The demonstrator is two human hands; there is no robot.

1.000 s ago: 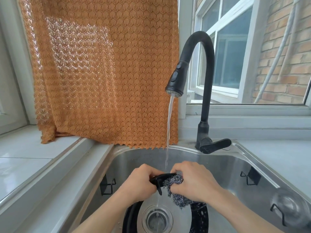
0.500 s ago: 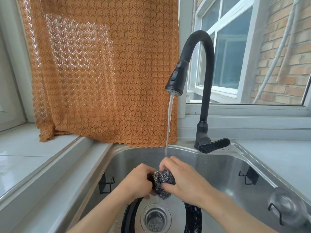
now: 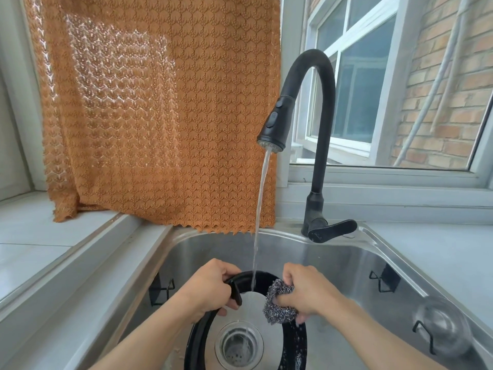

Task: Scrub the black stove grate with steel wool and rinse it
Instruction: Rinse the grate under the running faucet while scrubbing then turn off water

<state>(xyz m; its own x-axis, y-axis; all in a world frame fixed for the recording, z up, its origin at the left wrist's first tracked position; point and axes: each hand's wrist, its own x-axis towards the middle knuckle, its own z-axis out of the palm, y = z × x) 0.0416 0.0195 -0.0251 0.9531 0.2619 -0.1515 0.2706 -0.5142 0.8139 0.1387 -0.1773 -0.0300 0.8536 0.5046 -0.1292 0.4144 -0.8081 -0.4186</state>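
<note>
Stainless sink (image 3: 354,265), tap running, black stove grate (image 3: 196,340) held under the stream mid-scrub.

Sink basin was the largest thing in view — its steel walls closed in on both sides, leaving room to work mainly over the drain (image 3: 238,343). Black faucet (image 3: 317,124) arched from the back rim, its stream falling just inside the grate's upper arc, probably so loosened grime washed straight down. Grate ring stood tilted over the drain, propped up rather than flat, which exposed its rim to both hands. Left hand (image 3: 208,289) had fingers curled round the upper-left rim and one prong, steadying it. Right hand (image 3: 306,292) clenched the steel wool (image 3: 278,305) against the right arc — wall clips (image 3: 384,281) stood well apart from it.
</note>
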